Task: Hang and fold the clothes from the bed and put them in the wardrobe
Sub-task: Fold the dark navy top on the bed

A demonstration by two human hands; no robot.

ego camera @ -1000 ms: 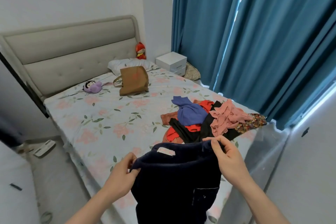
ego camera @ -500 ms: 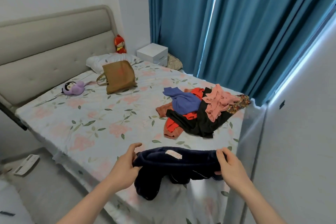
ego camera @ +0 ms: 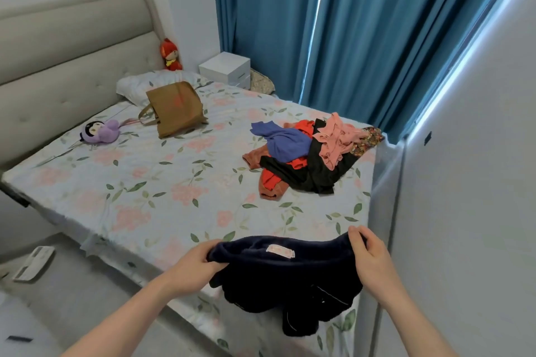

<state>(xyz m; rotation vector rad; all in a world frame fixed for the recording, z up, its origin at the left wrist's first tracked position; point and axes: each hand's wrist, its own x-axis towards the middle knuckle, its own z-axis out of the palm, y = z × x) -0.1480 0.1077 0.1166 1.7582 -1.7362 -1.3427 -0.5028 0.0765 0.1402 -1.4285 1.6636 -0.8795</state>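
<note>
navy garment (ego camera: pixel 285 272): soft, thick, limp | my left hand (ego camera: pixel 193 265) and right hand (ego camera: pixel 372 258) pinch its top edge corners | near edge of bed (ego camera: pixel 162 197)

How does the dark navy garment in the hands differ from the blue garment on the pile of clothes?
The dark navy garment is gripped at its top edge by the left hand and the right hand; the blue garment is untouched. The navy one lies at the near edge of the bed, partly hanging over it; the blue one lies crumpled on top of the pile. The navy one shows a pale label; the blue one shows none. Both are unfolded.
</note>
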